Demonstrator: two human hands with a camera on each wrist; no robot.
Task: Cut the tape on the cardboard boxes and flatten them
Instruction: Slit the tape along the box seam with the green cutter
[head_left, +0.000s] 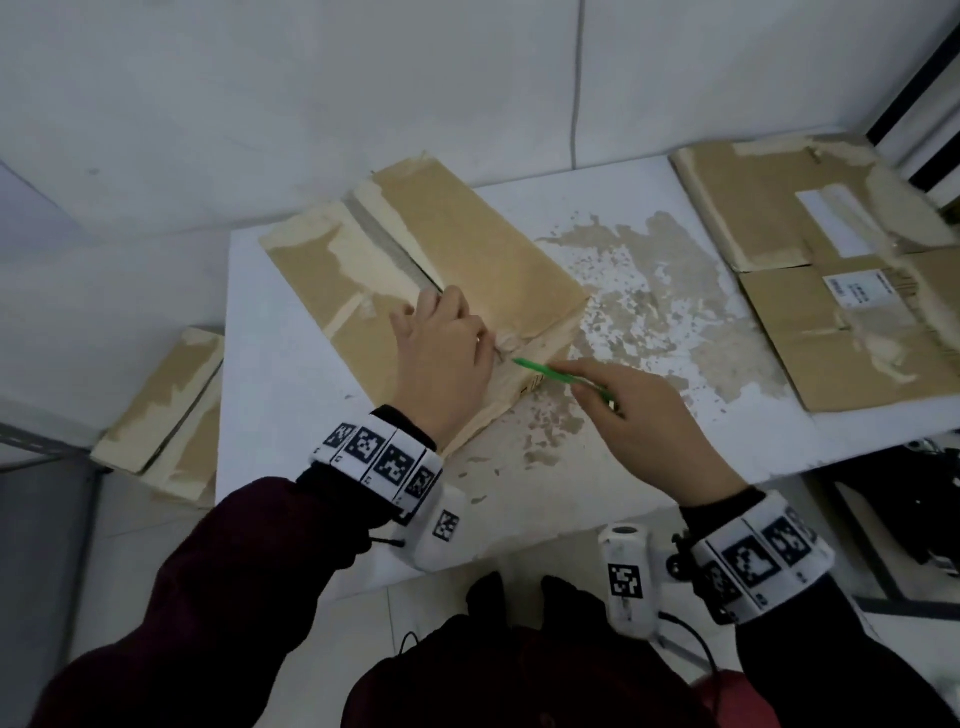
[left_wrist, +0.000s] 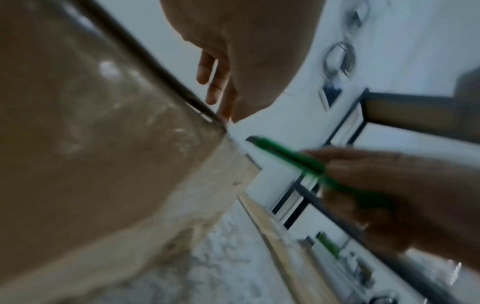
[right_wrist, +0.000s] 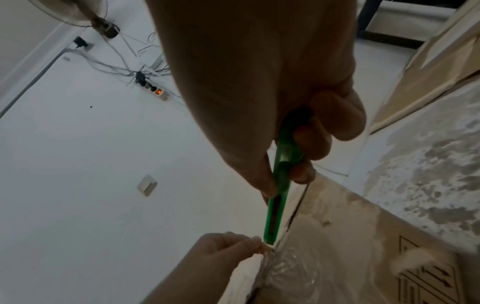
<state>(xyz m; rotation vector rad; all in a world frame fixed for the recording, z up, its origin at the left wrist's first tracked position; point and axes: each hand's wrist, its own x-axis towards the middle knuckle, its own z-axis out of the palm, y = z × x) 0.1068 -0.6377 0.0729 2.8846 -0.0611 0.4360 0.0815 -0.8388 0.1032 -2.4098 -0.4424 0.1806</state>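
Observation:
A taped cardboard box (head_left: 483, 260) lies at an angle on the white table (head_left: 291, 395). My left hand (head_left: 467, 338) rests on top of the box at its near right edge. Its fingertips pinch crumpled clear tape (right_wrist: 285, 265) at that edge. My right hand (head_left: 597, 384) grips a green utility knife (head_left: 561, 375), whose tip points at the box edge just beside the left fingertips. The right wrist view shows the knife (right_wrist: 278, 195) reaching down to the taped seam next to the left hand (right_wrist: 233, 246). The left wrist view shows the knife (left_wrist: 298, 162) a short way off the box corner (left_wrist: 223, 131).
Flattened cardboard boxes (head_left: 831, 260) lie at the table's back right. Another taped box (head_left: 161, 415) sits low to the left, off the table. The tabletop has a worn, peeled patch (head_left: 649, 291). A power strip (right_wrist: 155, 91) and cables lie on the floor.

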